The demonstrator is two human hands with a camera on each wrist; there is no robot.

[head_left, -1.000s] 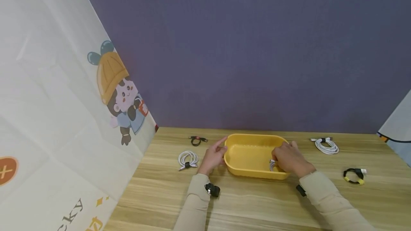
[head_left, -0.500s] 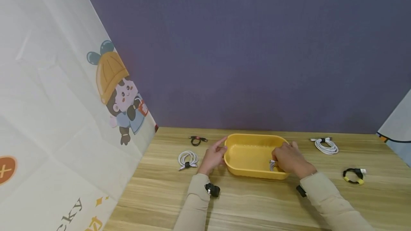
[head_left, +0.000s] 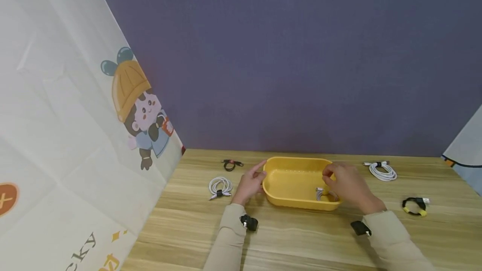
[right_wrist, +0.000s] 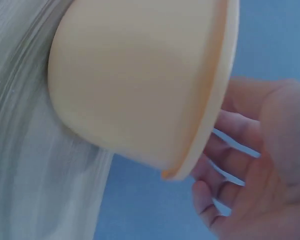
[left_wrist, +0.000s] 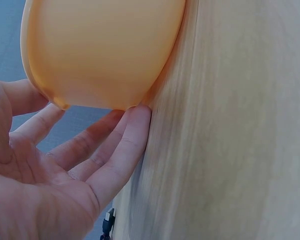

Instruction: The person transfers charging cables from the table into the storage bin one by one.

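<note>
A yellow oblong plastic box (head_left: 290, 183) stands on the wooden table in the head view. A coiled grey cable (head_left: 319, 196) with a yellow tie lies in its right end. My left hand (head_left: 250, 185) touches the box's left end; in the left wrist view the extended fingers (left_wrist: 122, 150) rest against the outer wall, with the thumb at the rim. Over the right rim hovers my right hand (head_left: 348, 185), fingers loosely bent and holding nothing. The right wrist view shows its fingers (right_wrist: 230, 157) partly behind the box rim (right_wrist: 217, 95).
Left of the box lie a small black cable (head_left: 230, 164) and a coiled white cable (head_left: 220, 188). To the right are another white cable (head_left: 382, 172) and a black-and-yellow cable (head_left: 415, 206). A dark blue panel (head_left: 301, 74) rises behind the table.
My right hand has let go of the grey cable and moved up and right, uncovering it in the box. My left hand and the box stay where they were.
</note>
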